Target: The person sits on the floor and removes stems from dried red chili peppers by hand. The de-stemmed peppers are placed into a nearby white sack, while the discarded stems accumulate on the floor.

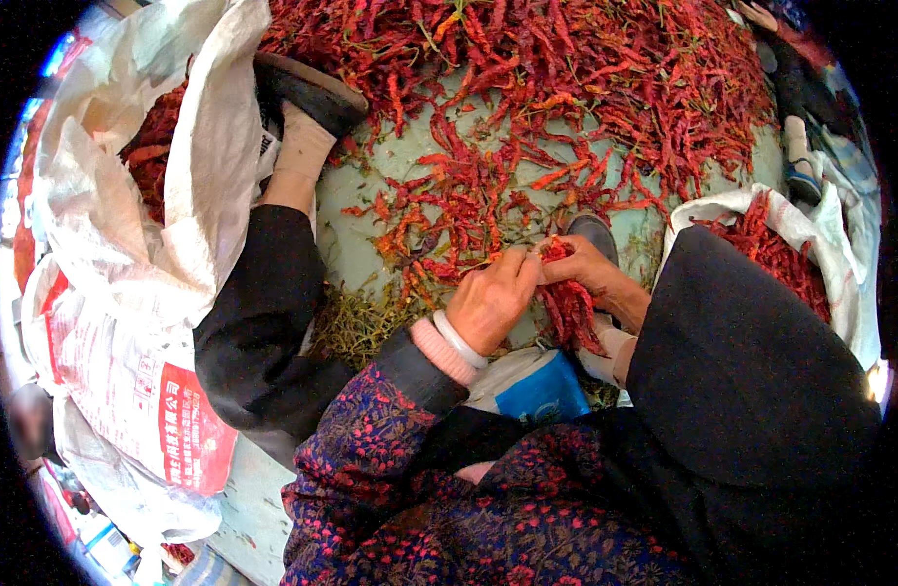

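Observation:
My left hand (493, 297), with a white bangle at its wrist, meets my right hand between my knees. Its thumb and fingertips pinch at the stem ends beside the other hand; exactly what they grip is too small to tell. Several dried red chili peppers (572, 311) are bunched in my right hand (584, 267), hanging down from its curled fingers. Loose red chilies (456, 212) lie on the pale green ground just beyond both hands. A heap of plucked green-brown stems (361, 322) lies to the left of my left hand.
A large chili pile (566, 66) spreads at the top. On the left stands an open white woven sack (104, 190) with chilies inside; another sack (848, 271) holds chilies on the right. A blue and white package (540, 384) lies below my hands. Another person's leg (795, 139) shows at upper right.

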Tool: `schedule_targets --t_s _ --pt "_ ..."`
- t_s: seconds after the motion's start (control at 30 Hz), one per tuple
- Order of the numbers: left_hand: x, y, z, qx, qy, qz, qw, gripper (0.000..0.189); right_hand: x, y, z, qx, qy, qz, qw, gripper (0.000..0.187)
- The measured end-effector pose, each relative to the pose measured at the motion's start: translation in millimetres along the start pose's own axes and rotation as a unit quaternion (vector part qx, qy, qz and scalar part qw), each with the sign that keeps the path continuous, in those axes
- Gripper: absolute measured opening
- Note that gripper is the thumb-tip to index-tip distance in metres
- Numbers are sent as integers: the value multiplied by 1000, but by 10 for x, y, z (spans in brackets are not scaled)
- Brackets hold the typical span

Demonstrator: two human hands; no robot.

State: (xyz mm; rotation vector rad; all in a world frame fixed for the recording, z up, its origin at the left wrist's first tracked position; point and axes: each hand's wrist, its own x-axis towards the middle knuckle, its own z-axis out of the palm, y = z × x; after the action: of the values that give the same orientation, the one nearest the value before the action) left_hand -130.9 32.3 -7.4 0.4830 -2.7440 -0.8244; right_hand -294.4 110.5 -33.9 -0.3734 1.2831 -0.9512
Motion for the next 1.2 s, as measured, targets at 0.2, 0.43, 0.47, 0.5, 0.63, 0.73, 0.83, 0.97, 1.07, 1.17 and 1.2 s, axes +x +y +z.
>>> schedule_targets --t_s 0.2,0.43,0.47,0.5,0.63,0.73,0.83,0.97,1.07,1.17,1.2 --pt "-3 -49 66 -63 63 0 996 23 10 17 -17 23 -23 -5 999 17" --pt "-31 -115 55 -150 12 -58 987 22 -7 -19 8 48 -19 10 999 17" --pt "-27 -110 66 -144 10 -61 988 22 -12 -16 2 43 -12 5 999 17" --pt "-30 -112 82 -138 9 -65 988 22 -18 -15 10 37 -5 2 999 16" --pt "-63 -133 156 -150 10 -81 985 21 -9 10 55 15 11 -16 1000 17" --pt "-93 -120 210 -132 1 -128 983 20 8 49 98 12 21 -37 999 17" --pt "-100 -99 303 -156 52 -154 974 18 40 113 79 -95 33 -99 990 17" --pt "-91 -58 377 -246 110 -207 940 15 -37 130 82 -157 32 -155 975 16" --pt "-96 -136 577 -303 107 -301 898 9 -101 110 80 -282 7 -230 931 16" --pt "-185 -447 598 -404 153 -365 825 16 -5 115 226 -361 -78 -325 870 17" --pt "-230 -460 490 -456 123 -413 779 16 19 123 230 -348 -65 -304 884 17"
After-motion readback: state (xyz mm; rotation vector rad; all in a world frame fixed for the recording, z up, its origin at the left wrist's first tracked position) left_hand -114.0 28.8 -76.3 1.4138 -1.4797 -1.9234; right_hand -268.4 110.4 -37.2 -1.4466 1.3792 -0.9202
